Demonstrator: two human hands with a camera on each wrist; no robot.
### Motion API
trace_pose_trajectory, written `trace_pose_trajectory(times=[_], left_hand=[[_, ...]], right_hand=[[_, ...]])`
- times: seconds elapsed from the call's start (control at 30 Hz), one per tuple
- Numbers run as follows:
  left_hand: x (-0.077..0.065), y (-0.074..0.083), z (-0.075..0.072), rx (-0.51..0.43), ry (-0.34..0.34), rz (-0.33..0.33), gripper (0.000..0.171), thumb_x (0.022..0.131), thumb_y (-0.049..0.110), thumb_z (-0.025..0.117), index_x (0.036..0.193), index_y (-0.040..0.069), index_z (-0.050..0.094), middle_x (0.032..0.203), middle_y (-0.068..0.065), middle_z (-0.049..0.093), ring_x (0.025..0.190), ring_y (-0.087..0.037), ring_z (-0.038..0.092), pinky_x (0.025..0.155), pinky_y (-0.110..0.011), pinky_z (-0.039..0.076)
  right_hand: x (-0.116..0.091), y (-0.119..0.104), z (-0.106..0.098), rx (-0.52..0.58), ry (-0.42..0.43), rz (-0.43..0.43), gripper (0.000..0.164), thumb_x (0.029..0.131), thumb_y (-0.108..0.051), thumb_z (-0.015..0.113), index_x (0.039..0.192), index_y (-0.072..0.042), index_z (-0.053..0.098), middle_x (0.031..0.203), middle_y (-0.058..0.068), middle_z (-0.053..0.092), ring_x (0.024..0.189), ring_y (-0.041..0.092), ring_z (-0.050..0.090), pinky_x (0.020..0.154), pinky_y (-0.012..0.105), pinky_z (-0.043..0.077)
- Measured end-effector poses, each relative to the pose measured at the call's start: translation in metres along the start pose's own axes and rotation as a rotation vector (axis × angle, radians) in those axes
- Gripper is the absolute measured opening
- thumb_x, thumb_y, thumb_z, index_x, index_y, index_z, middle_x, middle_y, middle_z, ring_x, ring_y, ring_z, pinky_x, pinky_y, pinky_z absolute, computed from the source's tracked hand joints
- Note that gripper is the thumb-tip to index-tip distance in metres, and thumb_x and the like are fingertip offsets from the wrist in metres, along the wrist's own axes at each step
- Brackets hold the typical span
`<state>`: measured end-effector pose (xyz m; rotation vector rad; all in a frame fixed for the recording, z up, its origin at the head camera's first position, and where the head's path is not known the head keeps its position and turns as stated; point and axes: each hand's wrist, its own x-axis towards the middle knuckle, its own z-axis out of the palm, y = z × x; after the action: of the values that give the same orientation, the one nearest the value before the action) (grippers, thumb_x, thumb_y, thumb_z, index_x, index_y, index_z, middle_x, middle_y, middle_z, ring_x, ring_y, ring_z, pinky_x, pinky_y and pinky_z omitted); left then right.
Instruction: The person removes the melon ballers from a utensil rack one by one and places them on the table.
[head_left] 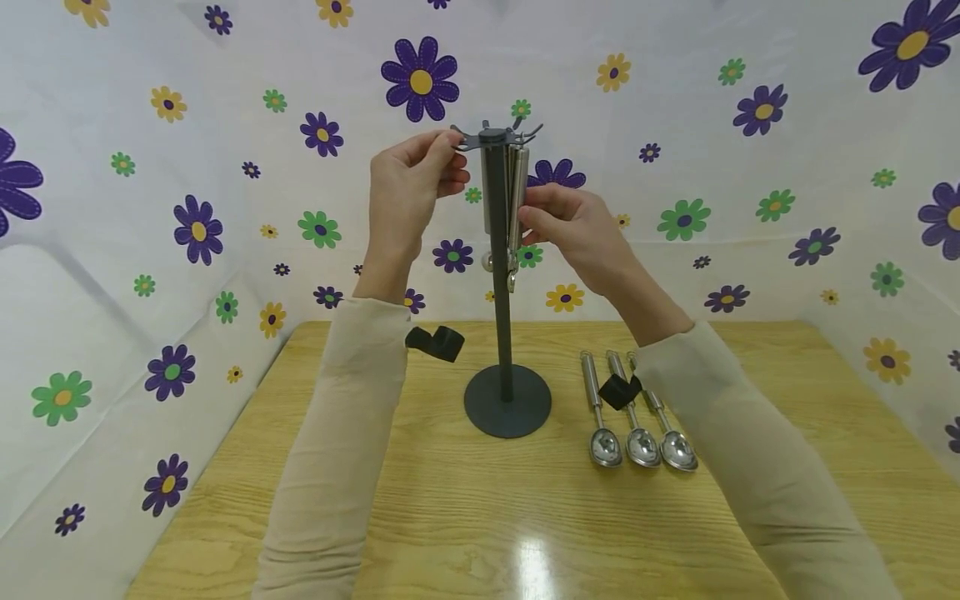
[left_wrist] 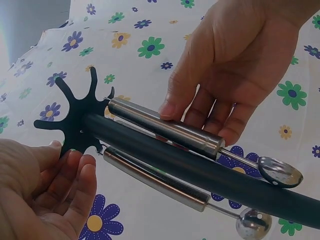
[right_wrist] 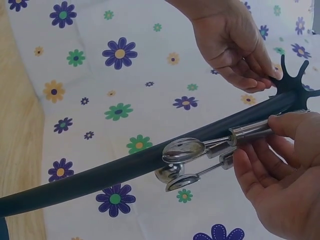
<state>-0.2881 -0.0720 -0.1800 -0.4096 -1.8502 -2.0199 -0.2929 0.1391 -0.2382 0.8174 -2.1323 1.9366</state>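
Note:
A dark metal rack (head_left: 501,333) stands upright on a round base, with curved hooks spreading from its top. My left hand (head_left: 408,187) pinches one hook between thumb and fingertips. My right hand (head_left: 573,225) holds the steel handle of a scoop (left_wrist: 165,127) close alongside the post, its thumb on the near side. That scoop's top end is at a hook, and its oval bowl points down. Another scoop with a round bowl (left_wrist: 254,223) hangs on the other side of the post. In the right wrist view, a further oval bowl (right_wrist: 182,182) shows below, its handle mostly hidden by my right fingers.
Three steel scoops (head_left: 642,447) lie side by side on the wooden table (head_left: 420,517), right of the rack's base, partly behind my right sleeve. A flowered cloth (head_left: 660,275) hangs behind and at the sides. A black wrist mount (head_left: 448,343) juts from my left sleeve.

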Motion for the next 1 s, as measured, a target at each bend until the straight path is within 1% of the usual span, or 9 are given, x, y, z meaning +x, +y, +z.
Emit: trace_pose_trajectory(times=[0.1, 0.27, 0.37, 0.43, 0.53, 0.73, 0.8, 0.9, 1.0], left_hand=[[0.0, 0.0, 0.0, 0.001, 0.0, -0.001, 0.023, 0.102, 0.015, 0.067, 0.116, -0.001, 0.075, 0.088, -0.009, 0.069, 0.074, -0.018, 0.068, 0.08, -0.025, 0.06], [0.0, 0.0, 0.0, 0.005, 0.003, -0.003, 0.023, 0.102, 0.015, 0.067, 0.116, -0.001, 0.075, 0.088, -0.009, 0.069, 0.074, -0.018, 0.068, 0.08, -0.025, 0.06], [0.0, 0.0, 0.0, 0.002, 0.004, -0.005, 0.022, 0.102, 0.015, 0.067, 0.115, -0.001, 0.075, 0.088, -0.008, 0.069, 0.074, -0.018, 0.068, 0.08, -0.025, 0.06], [0.0, 0.001, 0.001, 0.0, 0.004, -0.006, 0.022, 0.102, 0.015, 0.067, 0.115, -0.001, 0.075, 0.088, -0.008, 0.069, 0.074, -0.018, 0.068, 0.08, -0.025, 0.06], [0.0, 0.0, 0.001, -0.001, 0.0, -0.006, 0.022, 0.102, 0.015, 0.067, 0.115, -0.001, 0.075, 0.088, -0.008, 0.07, 0.074, -0.018, 0.068, 0.08, -0.025, 0.06], [-0.001, 0.001, 0.0, 0.006, -0.003, -0.001, 0.022, 0.103, 0.015, 0.066, 0.116, -0.002, 0.074, 0.088, -0.008, 0.069, 0.074, -0.018, 0.068, 0.08, -0.025, 0.06], [-0.001, 0.001, 0.0, 0.008, -0.006, 0.001, 0.023, 0.103, 0.015, 0.066, 0.116, -0.002, 0.074, 0.088, -0.008, 0.069, 0.074, -0.018, 0.068, 0.08, -0.025, 0.06], [-0.001, 0.001, 0.0, 0.008, -0.008, 0.0, 0.023, 0.103, 0.015, 0.066, 0.115, -0.002, 0.074, 0.088, -0.009, 0.069, 0.074, -0.018, 0.068, 0.08, -0.025, 0.06], [-0.001, 0.002, -0.001, 0.016, -0.005, -0.002, 0.022, 0.103, 0.015, 0.066, 0.115, -0.001, 0.074, 0.088, -0.008, 0.069, 0.074, -0.017, 0.068, 0.08, -0.025, 0.06]], right_hand=[[-0.001, -0.001, 0.0, -0.036, -0.016, 0.007, 0.028, 0.106, -0.011, 0.06, 0.131, 0.001, 0.065, 0.115, 0.014, 0.069, 0.1, 0.028, 0.067, 0.098, 0.036, 0.054], [0.0, -0.003, -0.006, -0.079, -0.06, 0.029, 0.03, 0.108, -0.016, 0.058, 0.13, 0.002, 0.066, 0.115, 0.013, 0.061, 0.103, 0.03, 0.066, 0.107, 0.042, 0.048], [0.0, -0.003, -0.012, -0.062, -0.085, 0.058, 0.031, 0.108, -0.017, 0.057, 0.13, 0.002, 0.067, 0.121, 0.012, 0.059, 0.113, 0.028, 0.064, 0.113, 0.043, 0.043], [0.001, -0.003, -0.017, -0.017, -0.093, 0.085, 0.031, 0.108, -0.016, 0.056, 0.131, 0.003, 0.066, 0.125, 0.014, 0.059, 0.119, 0.027, 0.061, 0.116, 0.042, 0.04], [0.0, -0.006, -0.025, 0.008, -0.102, 0.115, 0.031, 0.108, -0.015, 0.057, 0.132, 0.002, 0.066, 0.129, 0.016, 0.061, 0.121, 0.028, 0.059, 0.118, 0.043, 0.038], [-0.001, -0.016, -0.037, -0.109, -0.067, 0.115, 0.029, 0.107, -0.02, 0.061, 0.127, -0.001, 0.069, 0.12, 0.013, 0.069, 0.113, 0.029, 0.065, 0.118, 0.045, 0.037], [-0.003, -0.019, -0.041, -0.093, -0.039, 0.124, 0.029, 0.106, -0.02, 0.063, 0.126, -0.001, 0.069, 0.119, 0.01, 0.069, 0.112, 0.028, 0.065, 0.118, 0.044, 0.037], [-0.005, -0.02, -0.045, -0.005, -0.003, 0.128, 0.026, 0.104, -0.016, 0.064, 0.123, 0.002, 0.069, 0.116, 0.012, 0.069, 0.109, 0.028, 0.066, 0.116, 0.04, 0.04], [-0.009, -0.02, -0.049, 0.078, 0.004, 0.125, 0.022, 0.103, -0.011, 0.066, 0.12, 0.003, 0.07, 0.114, 0.013, 0.07, 0.105, 0.027, 0.067, 0.111, 0.035, 0.045]])
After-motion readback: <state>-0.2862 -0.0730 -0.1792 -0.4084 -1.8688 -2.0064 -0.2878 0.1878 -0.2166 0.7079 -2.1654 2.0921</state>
